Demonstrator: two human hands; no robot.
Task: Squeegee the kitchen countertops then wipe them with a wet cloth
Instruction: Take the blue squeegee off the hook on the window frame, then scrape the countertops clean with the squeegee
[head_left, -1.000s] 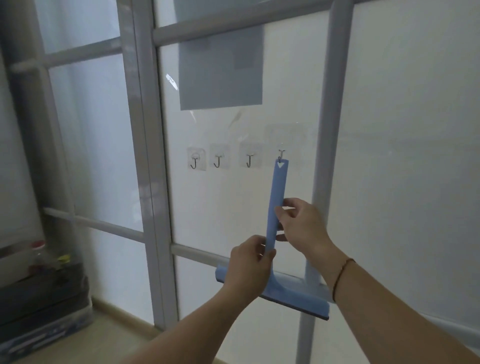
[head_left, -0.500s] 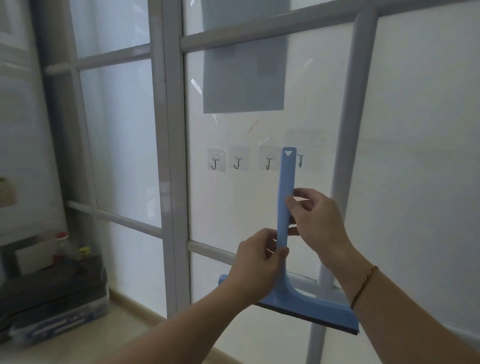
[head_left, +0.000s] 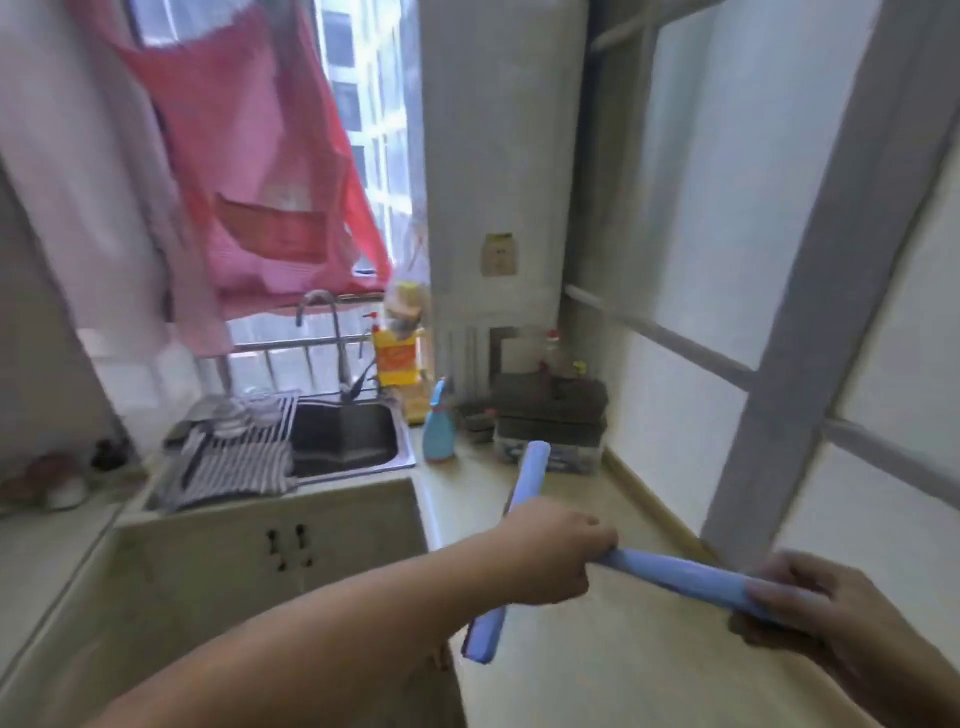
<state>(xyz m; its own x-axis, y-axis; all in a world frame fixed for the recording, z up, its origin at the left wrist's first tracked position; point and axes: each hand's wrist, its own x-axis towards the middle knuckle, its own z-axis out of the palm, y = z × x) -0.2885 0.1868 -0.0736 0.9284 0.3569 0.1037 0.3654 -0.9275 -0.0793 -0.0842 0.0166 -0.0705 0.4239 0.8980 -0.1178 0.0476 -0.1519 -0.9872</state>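
The left hand (head_left: 550, 556) is curled round the light blue plastic squeegee (head_left: 675, 574) where its handle meets the cross blade, gripping it firmly. The right hand (head_left: 810, 605) wraps its fingers round the far end of the same handle, low at the right edge of the view, so the tool is held between both hands above the pale beige kitchen countertop (head_left: 649, 665), with its blade running from near the bottom middle up toward the back of the counter. Whether the blade touches the surface cannot be told through the blur. Farther back on the counter stands a light blue spray bottle (head_left: 439, 431) just beside a stainless steel sink (head_left: 348, 436), and to its right a stack of dark boxes (head_left: 550, 410) sits against the frosted glass partition with grey frame (head_left: 810, 291). A striped drying mat (head_left: 234, 457) lies to the left of the sink basin, a curved metal tap (head_left: 332, 332) rises behind it, a yellow bottle (head_left: 396, 356) stands by the window, and a red checked cloth (head_left: 270, 171) hangs above.
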